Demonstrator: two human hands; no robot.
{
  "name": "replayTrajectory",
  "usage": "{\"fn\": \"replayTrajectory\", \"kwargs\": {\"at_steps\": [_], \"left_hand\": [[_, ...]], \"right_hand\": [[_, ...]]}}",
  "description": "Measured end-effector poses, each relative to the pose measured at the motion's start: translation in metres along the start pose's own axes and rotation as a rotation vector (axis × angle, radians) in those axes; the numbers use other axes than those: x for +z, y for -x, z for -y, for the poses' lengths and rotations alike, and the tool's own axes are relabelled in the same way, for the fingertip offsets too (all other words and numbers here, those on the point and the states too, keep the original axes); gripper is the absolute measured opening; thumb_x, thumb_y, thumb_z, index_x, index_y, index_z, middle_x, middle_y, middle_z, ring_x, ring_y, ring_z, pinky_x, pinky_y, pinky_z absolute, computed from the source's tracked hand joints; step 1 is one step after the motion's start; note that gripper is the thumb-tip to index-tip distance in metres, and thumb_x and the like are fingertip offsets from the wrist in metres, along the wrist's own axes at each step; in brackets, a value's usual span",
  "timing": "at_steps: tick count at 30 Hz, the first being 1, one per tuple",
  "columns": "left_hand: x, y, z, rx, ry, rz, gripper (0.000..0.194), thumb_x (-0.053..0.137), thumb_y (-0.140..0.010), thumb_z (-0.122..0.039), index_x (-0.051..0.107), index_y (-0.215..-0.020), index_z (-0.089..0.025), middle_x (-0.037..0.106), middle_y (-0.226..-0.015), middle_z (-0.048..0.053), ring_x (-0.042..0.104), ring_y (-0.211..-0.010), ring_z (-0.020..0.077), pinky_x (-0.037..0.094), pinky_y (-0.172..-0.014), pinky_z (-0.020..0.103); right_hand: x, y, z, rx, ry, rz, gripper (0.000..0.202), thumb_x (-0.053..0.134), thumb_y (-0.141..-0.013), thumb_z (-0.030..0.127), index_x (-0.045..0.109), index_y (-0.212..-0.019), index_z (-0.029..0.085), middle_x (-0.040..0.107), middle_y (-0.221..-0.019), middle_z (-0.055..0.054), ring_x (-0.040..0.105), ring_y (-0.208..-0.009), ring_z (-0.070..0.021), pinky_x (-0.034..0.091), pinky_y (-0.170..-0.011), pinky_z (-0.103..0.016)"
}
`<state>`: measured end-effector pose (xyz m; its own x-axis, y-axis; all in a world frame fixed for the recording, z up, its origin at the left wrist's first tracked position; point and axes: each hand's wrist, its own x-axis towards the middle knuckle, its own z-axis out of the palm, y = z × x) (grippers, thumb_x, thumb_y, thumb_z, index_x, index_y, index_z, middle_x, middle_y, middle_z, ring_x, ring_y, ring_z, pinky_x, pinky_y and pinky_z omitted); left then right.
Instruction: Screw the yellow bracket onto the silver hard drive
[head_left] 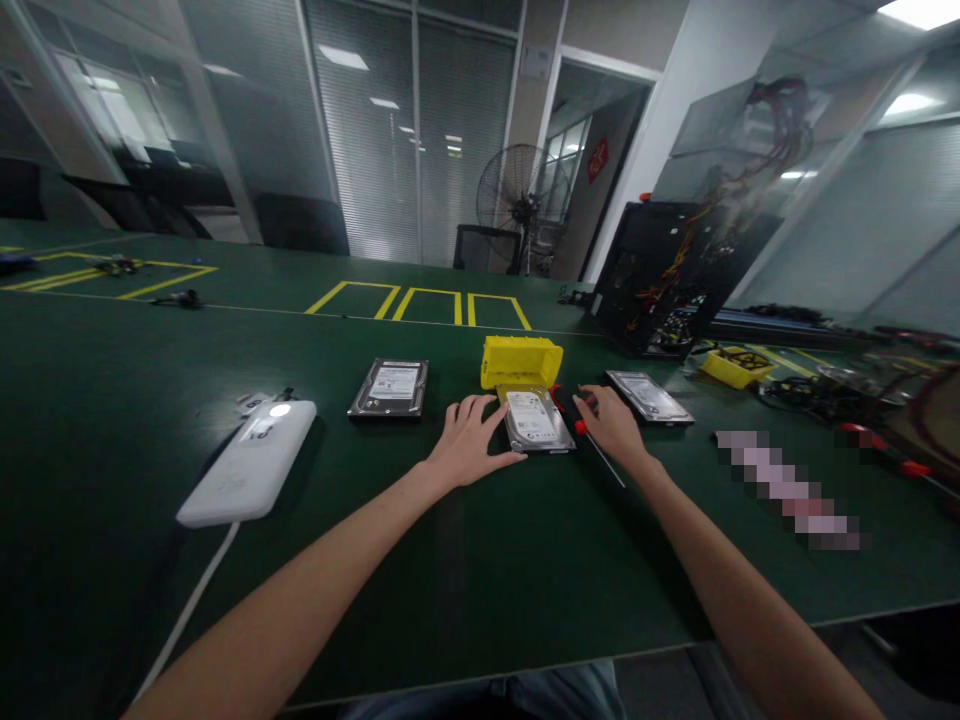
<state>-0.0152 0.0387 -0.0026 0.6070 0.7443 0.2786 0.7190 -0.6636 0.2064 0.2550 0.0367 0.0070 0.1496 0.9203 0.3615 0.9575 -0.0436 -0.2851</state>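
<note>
A silver hard drive (534, 420) with a white label lies in front of me. My left hand (469, 440) is at its left side, fingers spread, with the index finger and thumb at the drive's edge. To the right of the drive, my right hand (613, 425) has its fingers curled on the handle of a red and black screwdriver (604, 460). The screwdriver's thin shaft points toward me. Directly behind the drive, a yellow plastic bin (523, 362) stands with its open side facing me. Part of the screwdriver handle is hidden by my fingers.
Another hard drive (391, 388) lies to the left, and one more drive (649, 397) to the right. A white power bank (251, 465) with a cable is at left. An open black computer case (652, 275) stands at back right, near a yellow tray (731, 370) and cables.
</note>
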Motion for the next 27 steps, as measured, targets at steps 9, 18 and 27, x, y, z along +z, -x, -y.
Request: {"fn": "replayTrajectory", "kwargs": {"at_steps": [9,18,27], "left_hand": [[0.003,0.000,-0.002,0.038,-0.105,-0.100,0.080,0.040,-0.085,-0.072,0.040,-0.143,-0.017,0.040,-0.144,0.016,0.031,-0.133,0.0344,0.026,-0.106,0.052],[0.002,-0.001,-0.001,0.027,-0.107,-0.065,0.083,0.039,-0.085,-0.073,0.039,-0.143,-0.014,0.038,-0.146,0.016,0.031,-0.134,0.0338,0.026,-0.107,0.051],[0.004,-0.004,-0.002,0.019,-0.081,-0.048,0.081,0.038,-0.086,-0.071,0.038,-0.144,-0.014,0.037,-0.146,0.016,0.030,-0.132,0.0360,0.025,-0.106,0.052]], "right_hand": [[0.010,-0.056,0.040,-0.335,0.055,0.145,0.031,0.045,-0.089,0.017,0.066,-0.112,0.010,0.065,-0.117,-0.014,0.056,-0.113,-0.0265,0.042,-0.101,-0.039],[0.043,-0.093,0.057,-0.367,-0.009,0.315,0.042,0.041,-0.089,0.008,0.060,-0.126,0.004,0.063,-0.128,-0.016,0.058,-0.121,-0.0244,0.042,-0.105,-0.033],[0.051,-0.106,0.055,-0.295,-0.043,0.354,0.042,0.039,-0.089,0.008,0.063,-0.123,0.011,0.064,-0.127,-0.010,0.058,-0.122,-0.0209,0.042,-0.106,-0.031]]}}
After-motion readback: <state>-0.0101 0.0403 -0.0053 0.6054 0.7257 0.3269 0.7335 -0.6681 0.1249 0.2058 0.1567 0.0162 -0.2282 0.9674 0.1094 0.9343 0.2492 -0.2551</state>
